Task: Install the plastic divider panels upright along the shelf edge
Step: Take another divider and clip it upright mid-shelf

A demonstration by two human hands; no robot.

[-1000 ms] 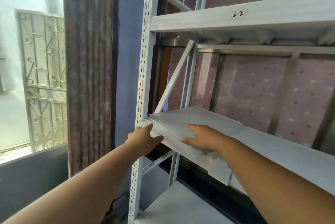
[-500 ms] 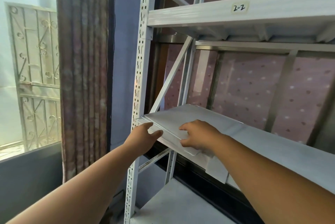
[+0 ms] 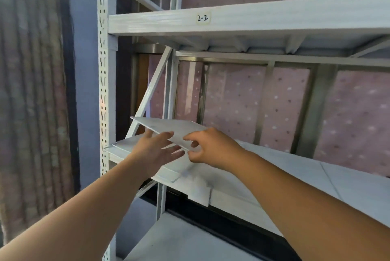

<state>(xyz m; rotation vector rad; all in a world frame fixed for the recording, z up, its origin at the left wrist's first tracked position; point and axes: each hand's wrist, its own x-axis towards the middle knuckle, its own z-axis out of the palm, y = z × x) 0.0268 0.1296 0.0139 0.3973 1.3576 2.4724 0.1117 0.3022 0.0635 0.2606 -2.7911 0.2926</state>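
A white plastic divider panel (image 3: 168,126) is lifted off the stack, tilted with its far left corner up. My right hand (image 3: 207,147) pinches its near right edge. My left hand (image 3: 157,151) is under the panel with fingers spread, touching its underside. More white panels (image 3: 126,146) lie flat in a stack at the left end of the middle shelf (image 3: 274,167), partly hidden by my left hand.
A white perforated upright post (image 3: 104,91) stands at the shelf's left end, with a diagonal brace (image 3: 149,91) behind it. The upper shelf (image 3: 253,22) bears a "2-2" label. A curtain (image 3: 31,91) hangs left. A lower shelf (image 3: 179,239) sits below.
The top panel, lying flat on the stack before, has been lifted and tilted up by my right hand. My left hand has moved from the stack's corner to under the raised panel.
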